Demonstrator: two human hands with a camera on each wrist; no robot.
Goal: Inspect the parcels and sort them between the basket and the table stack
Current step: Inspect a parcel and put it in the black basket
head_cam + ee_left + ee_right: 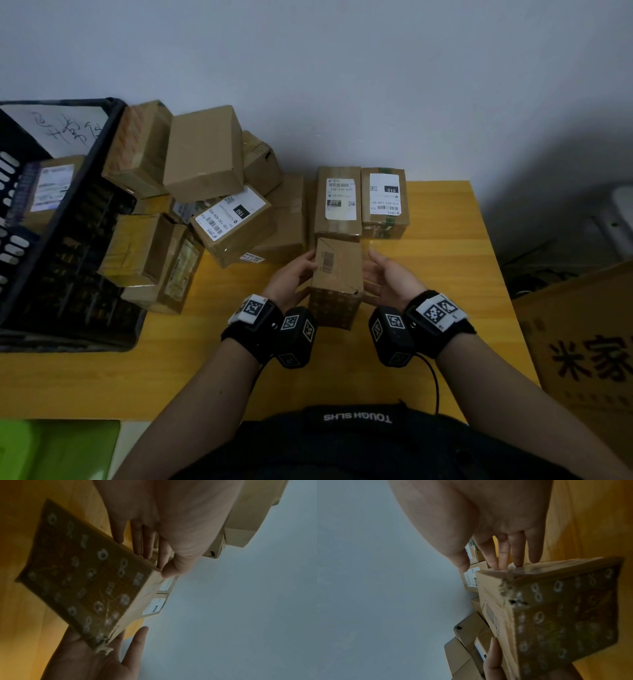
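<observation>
A small brown parcel (337, 274) with a barcode label on top and a patterned end face sits between my two hands over the yellow table (452, 274). One corner (510, 599) of it is torn. My left hand (293, 277) grips its left side, thumb (494, 654) over the labelled face and fingers (137, 539) along the edge. My right hand (390, 277) lies against the right side with fingers (503, 555) straight. Two labelled parcels (339, 202) (383, 202) lie side by side just behind. The black basket (99, 150) stands at the left with one parcel (51, 188) inside.
A loose pile of several cardboard parcels (205, 192) leans between the basket and the two labelled ones. A large printed carton (582, 342) stands off the table's right edge. A green object (58, 448) shows at the lower left. A grey wall is behind.
</observation>
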